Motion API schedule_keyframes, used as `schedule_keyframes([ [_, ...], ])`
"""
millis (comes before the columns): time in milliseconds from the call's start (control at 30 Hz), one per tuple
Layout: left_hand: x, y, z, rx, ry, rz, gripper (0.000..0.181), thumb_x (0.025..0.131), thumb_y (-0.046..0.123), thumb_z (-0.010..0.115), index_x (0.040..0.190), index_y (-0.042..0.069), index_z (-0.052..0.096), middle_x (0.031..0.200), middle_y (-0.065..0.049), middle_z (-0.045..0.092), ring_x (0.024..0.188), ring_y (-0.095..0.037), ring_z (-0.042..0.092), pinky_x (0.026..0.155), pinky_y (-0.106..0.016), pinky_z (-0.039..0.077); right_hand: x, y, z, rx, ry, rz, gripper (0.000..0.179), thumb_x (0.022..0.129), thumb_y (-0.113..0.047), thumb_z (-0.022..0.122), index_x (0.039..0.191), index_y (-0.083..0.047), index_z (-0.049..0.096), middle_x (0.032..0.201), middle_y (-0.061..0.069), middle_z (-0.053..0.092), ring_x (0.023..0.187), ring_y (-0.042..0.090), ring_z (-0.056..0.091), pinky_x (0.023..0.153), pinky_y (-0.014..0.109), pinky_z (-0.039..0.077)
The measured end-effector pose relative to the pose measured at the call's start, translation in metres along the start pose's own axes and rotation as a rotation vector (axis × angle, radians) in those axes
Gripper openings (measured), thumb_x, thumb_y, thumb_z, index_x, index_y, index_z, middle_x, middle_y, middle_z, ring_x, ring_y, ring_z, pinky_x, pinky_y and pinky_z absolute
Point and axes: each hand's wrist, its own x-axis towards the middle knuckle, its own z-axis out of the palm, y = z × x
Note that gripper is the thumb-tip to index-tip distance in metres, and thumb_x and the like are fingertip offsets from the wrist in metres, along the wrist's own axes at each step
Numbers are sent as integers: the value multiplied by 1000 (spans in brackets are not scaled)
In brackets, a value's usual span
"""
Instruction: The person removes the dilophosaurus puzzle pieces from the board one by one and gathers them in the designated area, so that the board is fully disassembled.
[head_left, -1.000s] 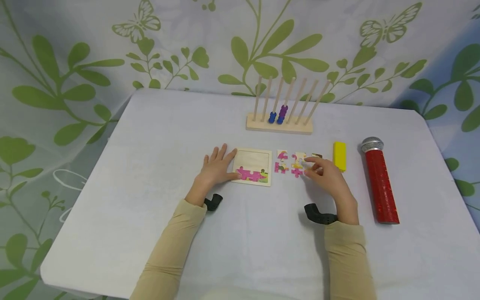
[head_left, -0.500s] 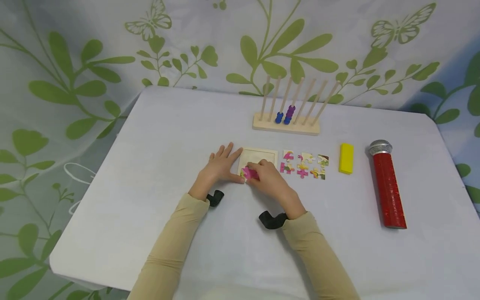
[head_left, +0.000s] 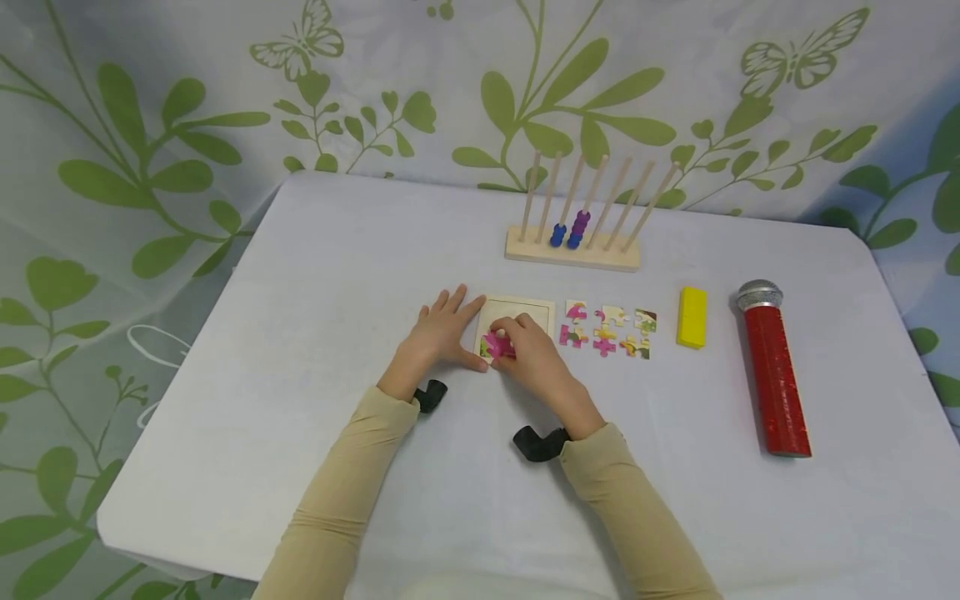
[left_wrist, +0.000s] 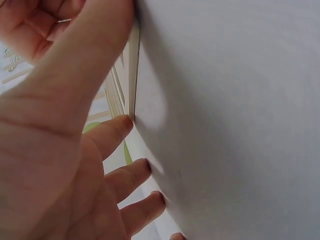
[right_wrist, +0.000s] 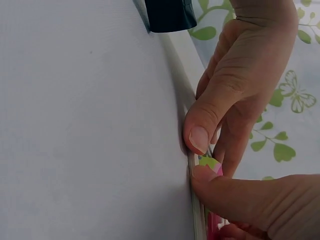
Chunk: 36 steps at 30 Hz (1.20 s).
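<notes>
While two hands point(head_left: 442, 337) point(head_left: 536, 358) touch one tray point(head_left: 512, 307), six pieces point(head_left: 604, 342) lie nearby

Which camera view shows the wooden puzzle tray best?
The head view: it shows the wooden puzzle tray from above, though the right hand covers part. Both wrist views show mainly its edge, seen side-on.

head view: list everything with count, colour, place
Puzzle frame: 1, tan, mid-table
Framed pieces: count hidden, mostly pink, inside frame
Loose pieces: 6, multicoloured, right of frame
Peg rack: 1, tan, behind frame
Beads: several, blue/purple, on rack
Block: 1, yellow, right of pieces
Microphone: 1, red/silver, far right
Table: 1, white, beneath
Backdrop: count unclear, white-green, behind
Cord: count unclear, white, left
Wrist devices: 2, black, wrists
Sleeves: 2, beige, arms
Left hand: 1, at frame's left
Right hand: 1, over framed pieces
</notes>
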Motion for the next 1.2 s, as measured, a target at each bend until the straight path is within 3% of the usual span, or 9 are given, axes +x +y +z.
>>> schedule_keyframes([
  [200, 0, 1, 1, 9, 4, 1, 104, 65, 49, 76, 146, 16, 19, 150, -15, 3, 135, -37, 2, 103, -57, 10, 1, 0, 0, 11, -14, 19, 44, 76, -8, 73, 115, -7, 53, 88, 9, 53, 77, 20, 52, 68, 32, 46],
  [467, 1, 0, 0, 14, 0, -3, 104, 65, 51, 75, 146, 17, 18, 150, -14, 2, 135, -36, 2, 103, -57, 10, 0, 0, 0, 48, 11, 6, 41, 75, -4, 72, 110, -9, 51, 90, 10, 55, 76, 21, 54, 68, 33, 48],
  [633, 0, 0, -1, 3, 0, 2, 104, 65, 49, 75, 146, 17, 19, 150, -15, 3, 135, -37, 2, 103, -57, 10, 0, -2, 1, 20, 32, -5, 38, 76, -2, 71, 109, -9, 53, 83, 6, 57, 73, 18, 54, 67, 31, 48],
  [867, -1, -1, 0, 0, -6, -5, 103, 66, 49, 75, 146, 17, 18, 150, -14, 3, 135, -36, 1, 103, -57, 9, 2, -2, -2, -12, -36, 58, 41, 80, -9, 69, 119, -7, 57, 87, 5, 57, 77, 17, 52, 70, 28, 48],
  [1200, 2, -2, 1, 6, -14, -6, 105, 65, 51, 75, 146, 18, 17, 150, -13, 1, 135, -35, 0, 104, -56, 8, -1, 0, -5, -2, -55, 25, 44, 81, -12, 68, 121, 1, 56, 89, 8, 56, 75, 17, 49, 65, 28, 44],
])
